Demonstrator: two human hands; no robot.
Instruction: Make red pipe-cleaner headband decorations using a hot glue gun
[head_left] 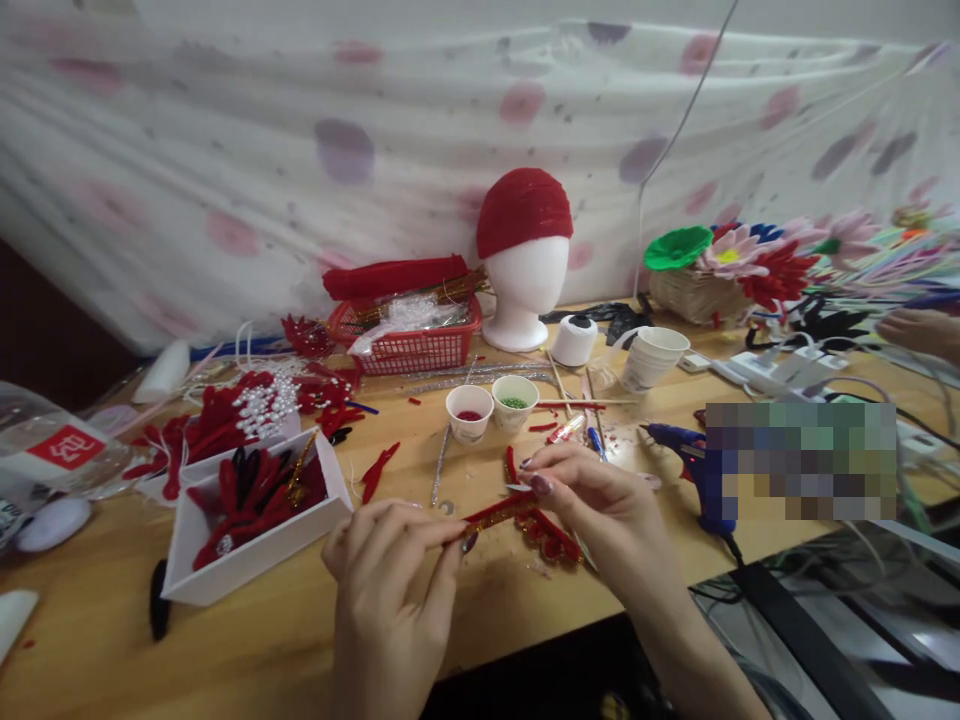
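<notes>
A narrow red and gold strip [501,512] stretches between my two hands above the wooden table. My left hand [405,570] pinches its left end between thumb and fingertips. At the right end, my right hand [596,500] holds the strip with thumb and fingers closed. Just below the strip, a red piece with scalloped gold edging [551,545] lies on the table, partly behind my right hand. Left of my left hand stands a white box [255,560] with red and black fuzzy pieces in it.
Paper cups of red beads [469,412] and green beads [514,402] stand beyond my hands. Behind are a red basket [412,350] and a white head form [526,285]. A blue glue gun [701,470] lies right. Another person's hand [922,330] is at far right.
</notes>
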